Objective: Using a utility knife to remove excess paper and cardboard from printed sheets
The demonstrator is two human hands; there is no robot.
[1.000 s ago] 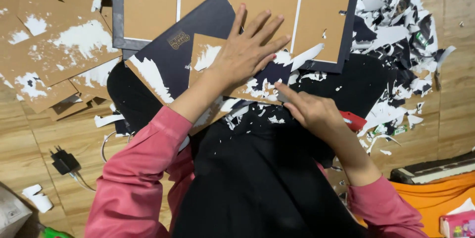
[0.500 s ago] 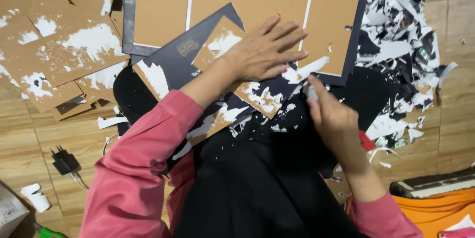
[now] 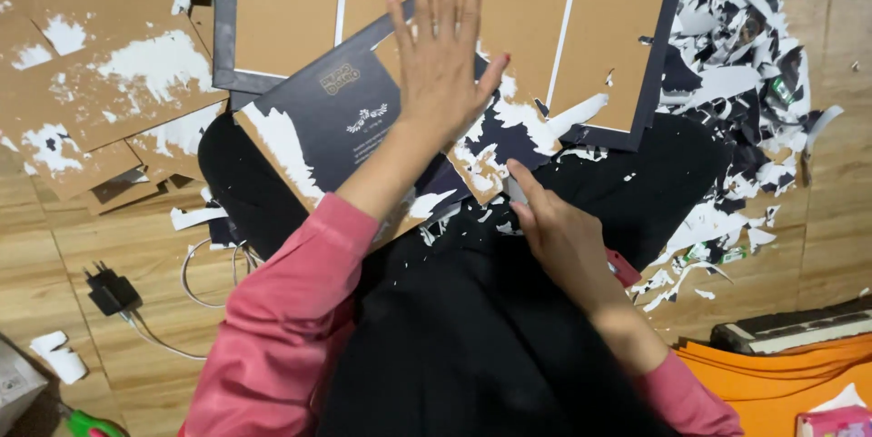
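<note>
On the person's lap, a dark paper-covered cardboard panel (image 3: 336, 119) lies tilted, its navy facing half torn away to show brown board and white ragged patches. The left hand (image 3: 440, 55) lies flat on the upper part of that panel, fingers spread wide and straight, palm pressing down, gripping nothing. Just below the panel's torn lower edge, the right hand (image 3: 559, 228) is curled, fingers drawn together around a small grey tool (image 3: 514, 190) whose tip meets the panel's edge; what kind of tool it is, I cannot tell. Something red (image 3: 623, 267) peeks out beside the right wrist, too hidden to name. Both arms wear pink sleeves (image 3: 282, 319) over dark clothing.

Beyond the panel, further from the person, a large unfolded box blank (image 3: 509, 10) lies flat, brown inside with dark borders and white seams. Right of the panel, a heap of torn dark and white paper scraps (image 3: 745, 83) spills across the wooden floor (image 3: 836, 201). Left of the panel, stripped brown cardboard sheets (image 3: 91, 83) lie overlapped, flecked with white residue. Near the person's left knee, well left of the panel, a black charger plug (image 3: 111, 290) with a white cable (image 3: 195, 273) rests on the floor. Far right and nearer the person, orange sheets (image 3: 781, 382) are stacked.
</note>
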